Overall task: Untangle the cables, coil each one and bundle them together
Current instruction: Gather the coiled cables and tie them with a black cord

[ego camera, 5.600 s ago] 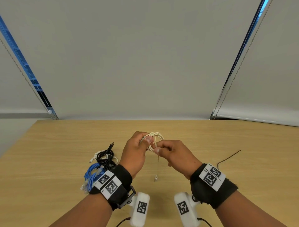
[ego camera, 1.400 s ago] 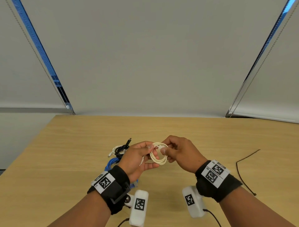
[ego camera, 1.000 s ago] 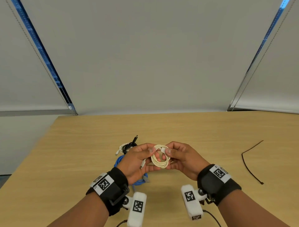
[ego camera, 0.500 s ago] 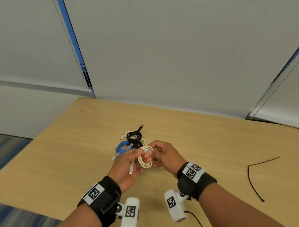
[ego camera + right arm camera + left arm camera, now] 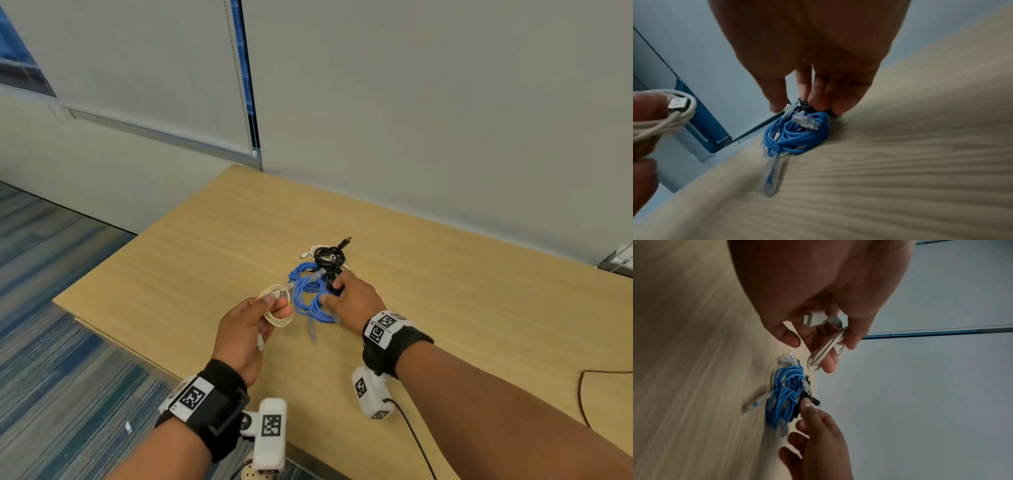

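My left hand (image 5: 274, 301) holds a small coil of white USB cable (image 5: 275, 313) just above the wooden table (image 5: 479, 308), thumb and fingers closed round it. In the left wrist view the coil (image 5: 825, 352) and its plug sit in the left hand (image 5: 818, 340). To the right lies a pile: coiled blue network cable (image 5: 310, 294), black cable (image 5: 330, 257) and another white cable (image 5: 313, 248). My right hand (image 5: 334, 291) is down on this pile. The right wrist view shows the right hand (image 5: 797, 104) pinching the black cable (image 5: 803, 104) beside the blue cable (image 5: 797, 138).
A thin black cord (image 5: 582, 394) lies on the table at the far right. The table's left edge (image 5: 102, 329) is close to my left hand, with blue carpet below. A grey wall with blinds stands behind the table.
My right hand let go of the white coil and moved onto the pile. The left hand alone now holds the coil, further left. The head view has swung left.
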A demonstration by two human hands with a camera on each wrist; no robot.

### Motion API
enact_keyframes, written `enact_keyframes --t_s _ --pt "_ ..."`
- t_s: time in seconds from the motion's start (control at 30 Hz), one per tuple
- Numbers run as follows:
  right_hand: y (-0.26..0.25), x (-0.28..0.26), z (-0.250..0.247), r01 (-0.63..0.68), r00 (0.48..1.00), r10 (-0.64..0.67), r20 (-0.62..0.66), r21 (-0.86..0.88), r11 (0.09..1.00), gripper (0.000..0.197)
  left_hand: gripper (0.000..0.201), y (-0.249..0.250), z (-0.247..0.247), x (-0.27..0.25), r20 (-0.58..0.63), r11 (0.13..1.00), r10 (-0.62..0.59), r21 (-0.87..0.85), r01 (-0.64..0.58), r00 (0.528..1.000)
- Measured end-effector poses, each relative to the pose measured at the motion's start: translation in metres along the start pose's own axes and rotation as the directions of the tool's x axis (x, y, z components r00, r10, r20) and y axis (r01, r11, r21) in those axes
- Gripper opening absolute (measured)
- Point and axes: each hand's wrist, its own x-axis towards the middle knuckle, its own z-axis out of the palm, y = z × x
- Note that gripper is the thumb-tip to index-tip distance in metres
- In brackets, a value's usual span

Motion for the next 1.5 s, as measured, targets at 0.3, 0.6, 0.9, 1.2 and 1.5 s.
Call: enact_keyframes --t_s 0.3,0.6,0.9,1.2,1.5 --pt "-0.009 0.026 -0.003 -0.09 0.995 0.089 -0.048 -0.019 0.996 0.015 0.02 0.009 -0.008 0.023 0.03 0.989 0.001 0.151 -0.006 1.0" --pt "-0.045 -0.04 -0.016 0.304 0.943 -0.31 -0.126 -0.06 0.951 0.012 0.018 0.013 0.031 0.031 0.219 0.98 -0.083 0.193 0.041 0.972" --pt "-0.05 -0.047 -0.025 0.368 0.928 -0.373 -0.013 -0.137 0.92 0.021 0.013 0.006 0.033 0.035 0.34 0.984 -0.135 0.159 0.085 0.931" --pt "-0.056 -0.038 -0.039 0.384 0.923 -0.386 -0.007 0.1 0.918 0.011 0.007 0.013 0.033 0.047 0.297 0.984 -0.034 0.175 -0.019 0.954" --pt "-0.05 -0.019 -0.038 0.365 0.93 -0.367 -0.028 0.214 0.906 0.013 0.022 0.016 0.015 0.046 0.297 0.987 -0.151 0.102 0.126 0.943"
